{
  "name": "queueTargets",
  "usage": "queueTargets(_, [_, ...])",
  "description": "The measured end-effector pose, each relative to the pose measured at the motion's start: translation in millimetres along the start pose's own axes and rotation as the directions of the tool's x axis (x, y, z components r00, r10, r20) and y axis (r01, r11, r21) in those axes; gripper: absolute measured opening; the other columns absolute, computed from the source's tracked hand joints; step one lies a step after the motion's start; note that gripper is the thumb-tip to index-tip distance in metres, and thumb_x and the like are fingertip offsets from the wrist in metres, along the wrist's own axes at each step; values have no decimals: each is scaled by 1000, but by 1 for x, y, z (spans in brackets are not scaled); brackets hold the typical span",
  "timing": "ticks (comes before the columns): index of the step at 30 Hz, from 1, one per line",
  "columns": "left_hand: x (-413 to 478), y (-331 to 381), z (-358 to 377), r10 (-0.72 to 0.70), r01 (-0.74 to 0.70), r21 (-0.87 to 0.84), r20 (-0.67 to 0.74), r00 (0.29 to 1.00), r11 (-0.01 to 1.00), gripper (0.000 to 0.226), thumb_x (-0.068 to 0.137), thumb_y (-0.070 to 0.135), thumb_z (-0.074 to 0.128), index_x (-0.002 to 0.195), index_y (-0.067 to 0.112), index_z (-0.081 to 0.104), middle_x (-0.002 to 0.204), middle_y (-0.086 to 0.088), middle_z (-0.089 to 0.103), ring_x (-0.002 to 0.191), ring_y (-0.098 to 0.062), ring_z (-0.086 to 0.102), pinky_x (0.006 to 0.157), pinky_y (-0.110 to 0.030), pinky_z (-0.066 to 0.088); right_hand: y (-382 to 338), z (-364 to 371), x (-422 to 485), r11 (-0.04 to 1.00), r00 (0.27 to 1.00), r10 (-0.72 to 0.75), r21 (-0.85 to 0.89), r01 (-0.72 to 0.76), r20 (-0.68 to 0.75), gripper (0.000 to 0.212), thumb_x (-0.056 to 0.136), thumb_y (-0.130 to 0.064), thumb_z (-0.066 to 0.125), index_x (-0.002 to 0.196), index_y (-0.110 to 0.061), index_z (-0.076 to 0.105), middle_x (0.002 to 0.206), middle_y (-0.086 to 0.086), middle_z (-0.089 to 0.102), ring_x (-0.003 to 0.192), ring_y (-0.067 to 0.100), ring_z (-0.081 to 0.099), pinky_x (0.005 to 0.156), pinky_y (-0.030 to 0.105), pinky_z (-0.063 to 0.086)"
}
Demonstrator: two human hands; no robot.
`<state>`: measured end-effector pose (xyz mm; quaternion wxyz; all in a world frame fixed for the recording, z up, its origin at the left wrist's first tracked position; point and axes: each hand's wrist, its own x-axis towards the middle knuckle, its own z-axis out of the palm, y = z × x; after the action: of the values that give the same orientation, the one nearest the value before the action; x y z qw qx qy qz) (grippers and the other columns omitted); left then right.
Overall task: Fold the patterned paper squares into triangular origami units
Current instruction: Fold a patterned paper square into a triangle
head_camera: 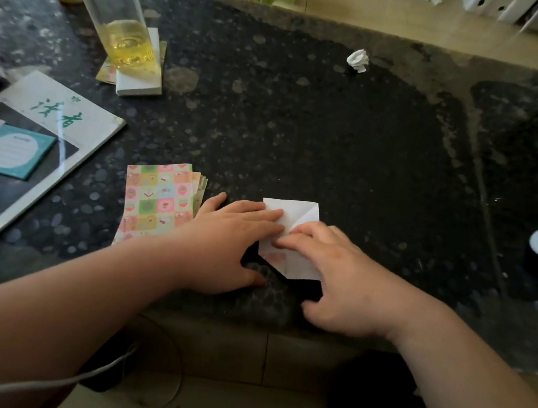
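The paper (295, 212) lies white side up on the desk (339, 137), lower middle of the frame. The left hand (232, 236) and right hand (343, 276) press it down with flat fingers — not gripping. It looks thin, light and slippy — best pinched at a corner.

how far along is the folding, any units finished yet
Done: no finished triangle that I can make out on the table. In hand: one sheet, white side up and partly creased, pressed flat by the left hand and right hand. Left: the stack of patterned squares beside the left hand.
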<state>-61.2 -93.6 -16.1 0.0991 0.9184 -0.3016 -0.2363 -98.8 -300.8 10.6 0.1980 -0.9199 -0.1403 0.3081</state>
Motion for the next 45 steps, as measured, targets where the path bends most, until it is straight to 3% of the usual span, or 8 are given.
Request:
queueTargets(7, [-1, 1, 4, -29, 17, -108, -118, 993, 994, 33, 91, 51, 66, 119, 40, 51, 163, 22, 25, 152, -1, 8, 127, -43, 2, 12, 15, 14, 998, 956, -58, -40, 49, -286, 30, 93, -40, 71, 122, -38, 68, 121, -27, 47, 117, -2, 40, 103, 30, 48])
queueTargets(13, [2, 1, 7, -57, 38, -139, -130, 990, 990, 10, 101, 46, 52, 94, 40, 57, 161, 25, 28, 151, -1, 11, 124, -44, 1, 19, 17, 26, 958, 925, 69, 284, 43, -374, 2, 91, -33, 76, 91, -33, 78, 100, -20, 61, 99, 0, 58, 87, 21, 49])
queueTargets(18, [4, 0, 10, -90, 55, -194, -176, 980, 979, 15, 104, 40, 49, 94, 39, 60, 157, 26, 34, 147, 0, 19, 122, -38, 3, 18, 13, 30, 915, 912, 219, 398, -68, -346, 19, 93, -31, 74, 107, -40, 64, 99, -18, 65, 93, -1, 62, 70, 7, 41])
queueTargets(24, [6, 5, 14, -146, 88, -219, -268, 952, 972, 4, 100, 36, 57, 100, 40, 56, 151, 25, 41, 143, -1, 28, 120, -33, 7, 15, 15, 37, 883, 851, 333, 451, -130, -407, 42, 94, -29, 74, 129, -35, 51, 86, -13, 70, 86, -2, 61, 68, 10, 38])
queueTargets(32, [0, 11, 17, -41, 28, -54, -245, 969, 998, 32, 106, 34, 45, 133, 40, 60, 158, 18, 34, 147, -7, 22, 122, -37, 7, 14, 21, 40, 916, 800, 346, 362, -175, -490, 45, 89, -30, 79, 127, -30, 56, 89, -14, 59, 80, 6, 60, 70, 18, 49])
queueTargets(39, [-18, 35, 29, 45, -29, 213, -69, 997, 977, 82, 99, 63, 38, 162, 17, 12, 168, 2, 10, 153, -17, 7, 126, -54, -5, 13, 19, 39, 929, 801, 340, 309, -204, -493, 36, 88, -37, 80, 117, -29, 59, 98, -14, 56, 83, 4, 56, 68, 12, 42])
queueTargets(43, [-27, 44, 33, 47, -34, 249, -45, 998, 968, 93, 98, 70, 31, 162, 9, 2, 170, -6, 2, 153, -21, 4, 125, -53, -8, 9, 17, 36, 946, 793, 323, 198, -256, -516, 32, 86, -44, 79, 106, -29, 60, 102, -13, 53, 91, 9, 57, 75, 21, 51])
queueTargets(45, [-29, 47, 35, 47, -33, 252, -53, 997, 967, 95, 98, 71, 29, 161, 7, 0, 170, -8, -2, 154, -23, 4, 126, -50, -8, 6, 11, 32, 922, 785, 386, 166, -350, -485, 31, 85, -49, 79, 92, -28, 57, 92, -11, 56, 82, 10, 58, 66, 24, 49])
